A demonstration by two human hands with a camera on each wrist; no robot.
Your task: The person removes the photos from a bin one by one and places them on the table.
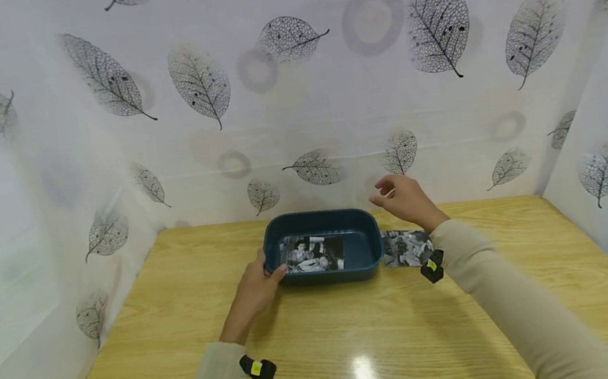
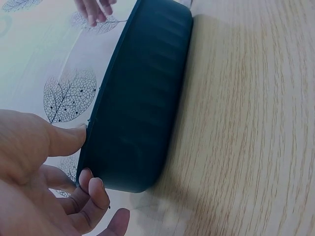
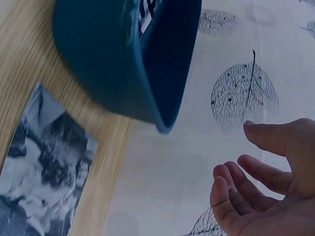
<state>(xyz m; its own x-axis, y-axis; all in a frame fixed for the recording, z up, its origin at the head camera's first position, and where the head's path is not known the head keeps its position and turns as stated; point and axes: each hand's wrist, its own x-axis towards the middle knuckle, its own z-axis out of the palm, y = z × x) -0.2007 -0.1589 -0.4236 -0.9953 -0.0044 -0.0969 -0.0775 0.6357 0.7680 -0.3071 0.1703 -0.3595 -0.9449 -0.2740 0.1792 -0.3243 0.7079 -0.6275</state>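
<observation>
A dark teal plastic bin [image 1: 327, 278] stands on the wooden table, with a black-and-white photo [image 1: 314, 253] lying inside on its left part. My left hand [image 1: 255, 288] grips the bin's left end, thumb at the rim and fingers bent around the corner [image 2: 91, 189]. Above and to the right of the bin, my right hand [image 1: 405, 200] is in the air, its fingers loosely bent with nothing between them [image 3: 268, 184]. Beside the bin's right end, partly under the right wrist, a second black-and-white photo [image 1: 404, 248] lies on the table.
The wooden table [image 1: 323, 334] runs back to a pale leaf-printed curtain [image 1: 321, 104], which hangs behind it and along both sides. Each wrist carries a small black device with a yellow mark [image 1: 258, 369].
</observation>
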